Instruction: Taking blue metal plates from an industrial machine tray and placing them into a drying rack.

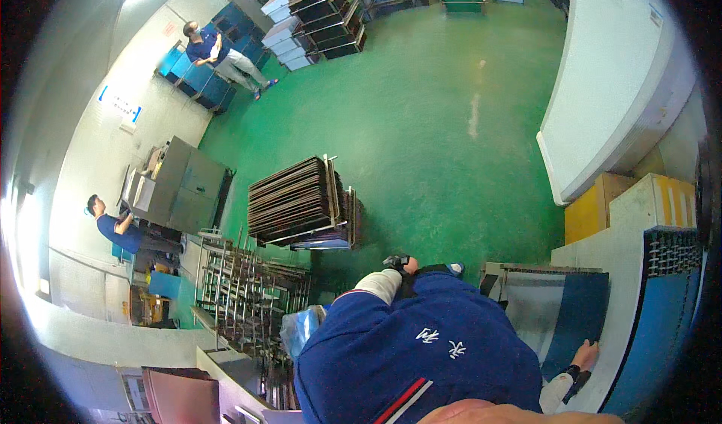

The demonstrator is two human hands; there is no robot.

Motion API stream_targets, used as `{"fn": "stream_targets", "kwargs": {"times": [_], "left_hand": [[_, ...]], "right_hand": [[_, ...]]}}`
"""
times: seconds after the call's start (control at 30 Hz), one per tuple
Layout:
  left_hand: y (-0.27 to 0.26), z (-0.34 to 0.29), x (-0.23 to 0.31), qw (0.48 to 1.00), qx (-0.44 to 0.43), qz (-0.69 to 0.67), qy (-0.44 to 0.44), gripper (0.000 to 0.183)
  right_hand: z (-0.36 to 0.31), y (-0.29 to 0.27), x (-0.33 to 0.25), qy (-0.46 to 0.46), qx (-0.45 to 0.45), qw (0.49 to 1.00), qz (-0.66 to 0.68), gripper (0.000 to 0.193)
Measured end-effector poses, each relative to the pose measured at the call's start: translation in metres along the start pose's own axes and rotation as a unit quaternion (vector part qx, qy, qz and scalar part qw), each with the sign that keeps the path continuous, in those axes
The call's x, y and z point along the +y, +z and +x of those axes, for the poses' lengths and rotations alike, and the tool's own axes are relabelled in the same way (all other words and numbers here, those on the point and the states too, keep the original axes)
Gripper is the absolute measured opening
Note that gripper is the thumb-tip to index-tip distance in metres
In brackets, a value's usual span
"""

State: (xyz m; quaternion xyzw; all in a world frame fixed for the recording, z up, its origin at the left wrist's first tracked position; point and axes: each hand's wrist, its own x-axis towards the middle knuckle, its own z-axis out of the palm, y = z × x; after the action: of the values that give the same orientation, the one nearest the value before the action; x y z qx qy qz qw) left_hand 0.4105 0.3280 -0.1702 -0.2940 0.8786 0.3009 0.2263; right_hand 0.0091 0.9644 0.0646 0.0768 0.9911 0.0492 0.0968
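My right hand [585, 355] is low at the right, a dark band round its wrist. It lies at the border between a dark blue panel [577, 315] and a pale machine ledge [623, 303], fingers slightly apart, with no held object showing. My left arm, in a white undersleeve, bends in front of my navy shirt. At its end my left hand [411, 266] is mostly hidden by a black wrist device [395, 261]; its fingers cannot be made out. A grey sheet-like surface [530, 303] adjoins the blue panel.
A rack of stacked dark boards [293, 202] stands ahead on the green floor [421, 138]. Metal frames [241, 288] crowd the left. One person [124, 232] is beside a grey cabinet [184, 183]; another [218, 51] stands farther back. A large white machine [617, 85] and cartons [594, 209] flank the right.
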Motion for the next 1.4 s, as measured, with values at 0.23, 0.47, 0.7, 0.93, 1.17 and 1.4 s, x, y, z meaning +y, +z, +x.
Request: {"fn": "stream_targets", "kwargs": {"times": [0.23,0.47,0.7,0.93,1.17,1.4], "left_hand": [[0.02,0.011,-0.011,0.999,0.028,-0.002,-0.031,0.024],[0.017,0.041,-0.084,0.841,-0.062,0.089,0.53,0.008],[0.014,0.081,-0.05,0.683,-0.171,0.114,0.701,0.01],[0.031,0.122,-0.025,0.967,-0.124,-0.017,0.223,0.01],[-0.008,0.134,-0.037,0.99,-0.125,0.045,0.05,0.015],[-0.026,0.136,-0.038,0.96,-0.061,0.141,0.235,0.025]], "right_hand": [[-0.008,0.0,-0.014,0.015,0.017,0.999,0.037,0.044],[-0.061,-0.038,-0.044,-0.008,0.002,1.0,-0.005,0.045],[-0.063,-0.06,-0.012,0.039,0.103,0.992,0.057,0.042],[-0.107,-0.156,0.031,0.008,0.246,0.969,0.033,0.042],[-0.154,-0.178,0.073,0.068,0.284,0.921,0.258,0.052],[-0.226,-0.095,0.038,0.197,0.306,0.698,0.617,0.041]]}}
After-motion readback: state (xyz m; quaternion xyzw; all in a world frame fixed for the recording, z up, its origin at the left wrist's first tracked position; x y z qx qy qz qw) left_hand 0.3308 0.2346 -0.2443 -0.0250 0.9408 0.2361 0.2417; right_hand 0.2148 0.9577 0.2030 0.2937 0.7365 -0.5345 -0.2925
